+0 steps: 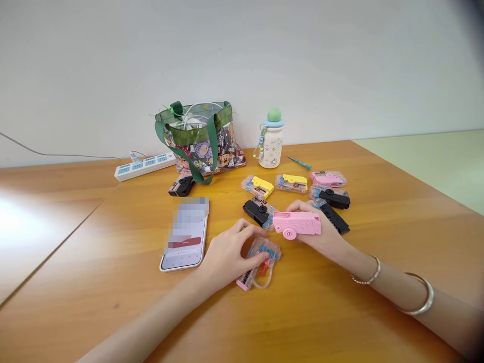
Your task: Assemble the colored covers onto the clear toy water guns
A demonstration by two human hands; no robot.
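Observation:
My right hand [312, 234] is closed around a pink plastic toy gun shell [297, 224], raised a little above the table. A round pink knob sits on its lower side. To its left, my left hand [234, 252] curls over a clear toy water gun body [252, 264], its thumb on the near side and fingers bent round the far side. Blue parts and a red trigger show within that clear body, and its grip end is pink. Just behind the hands lies a black and clear toy water gun [259, 212].
Several more toy water guns lie behind, including a yellow one [295, 182] and a pink one [328, 178]. A phone [185, 234] lies left of my left hand. Farther back are a bag [204, 146], a bottle [272, 146], a screwdriver [300, 163] and a power strip [145, 166].

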